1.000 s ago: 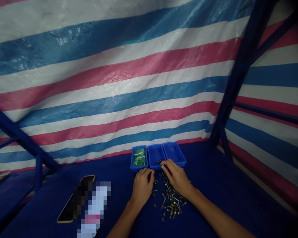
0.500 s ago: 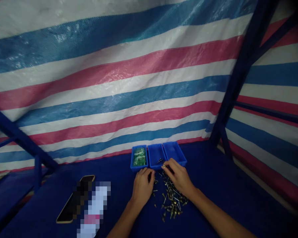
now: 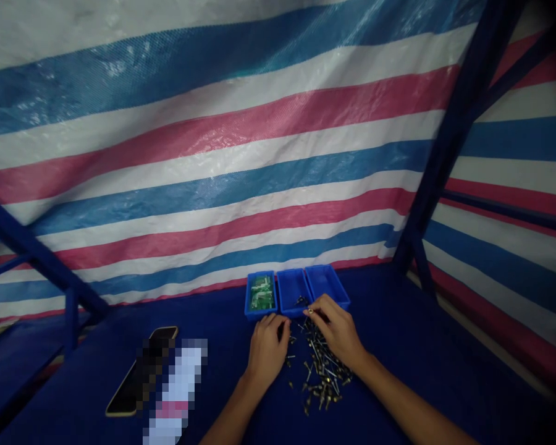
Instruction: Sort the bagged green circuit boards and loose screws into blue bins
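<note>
My right hand (image 3: 339,330) pinches a small shiny metal part (image 3: 310,311) between thumb and forefinger, just in front of the middle blue bin (image 3: 291,283). Curled fingers and thumb close my left hand (image 3: 265,347), in front of the left blue bin (image 3: 247,296); whatever they hold, if anything, is hidden. Below and between the hands lies a loose pile of small metal screw-like pieces (image 3: 324,374), partly covered by my right hand. A few dark metal pieces (image 3: 301,301) rest in the middle bin. Green and clear small pieces (image 3: 262,292) fill the left bin.
The right blue bin (image 3: 327,284) adjoins the middle one. At the left lie a phone (image 3: 125,392) and a blurred-out white item (image 3: 178,377) on the blue tabletop (image 3: 222,334). A striped tarp (image 3: 213,161) hangs behind, with a blue frame post (image 3: 438,161) at the right.
Almost nothing differs. Both hands keep their pose, and the whole scene has shifted very slightly in the view.
</note>
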The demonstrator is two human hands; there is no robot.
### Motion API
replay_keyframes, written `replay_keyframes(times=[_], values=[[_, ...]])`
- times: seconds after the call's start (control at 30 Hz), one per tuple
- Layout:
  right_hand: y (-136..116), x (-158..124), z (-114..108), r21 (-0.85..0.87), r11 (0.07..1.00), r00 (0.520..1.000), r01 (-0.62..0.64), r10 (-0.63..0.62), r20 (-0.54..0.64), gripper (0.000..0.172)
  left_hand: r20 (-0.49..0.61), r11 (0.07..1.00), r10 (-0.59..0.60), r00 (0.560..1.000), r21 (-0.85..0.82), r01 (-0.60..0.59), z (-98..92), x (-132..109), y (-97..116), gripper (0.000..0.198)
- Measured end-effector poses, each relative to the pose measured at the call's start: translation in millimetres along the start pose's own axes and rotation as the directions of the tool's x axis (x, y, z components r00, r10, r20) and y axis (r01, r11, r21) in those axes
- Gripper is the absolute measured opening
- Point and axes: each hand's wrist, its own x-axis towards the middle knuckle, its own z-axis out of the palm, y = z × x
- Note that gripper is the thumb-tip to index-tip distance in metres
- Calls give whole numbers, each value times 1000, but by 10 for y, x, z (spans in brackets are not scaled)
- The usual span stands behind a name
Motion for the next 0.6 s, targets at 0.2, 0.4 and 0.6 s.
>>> replay_keyframes(times=[0.2, 0.4, 0.6], values=[[-52, 26, -22, 70, 997, 999, 15, -18, 48, 26, -15, 1000, 3, 1000, 12, -3, -7, -1, 7, 27], [-1, 3, 2, 84, 996, 996, 15, -21, 81, 34, -9, 1000, 14, 1000, 5, -14, -6, -1, 2, 28], [-4, 24, -13, 18, 1000, 998, 12, -13, 66, 34, -5, 1000, 6, 1000, 11, -6, -2, -3, -1, 29]])
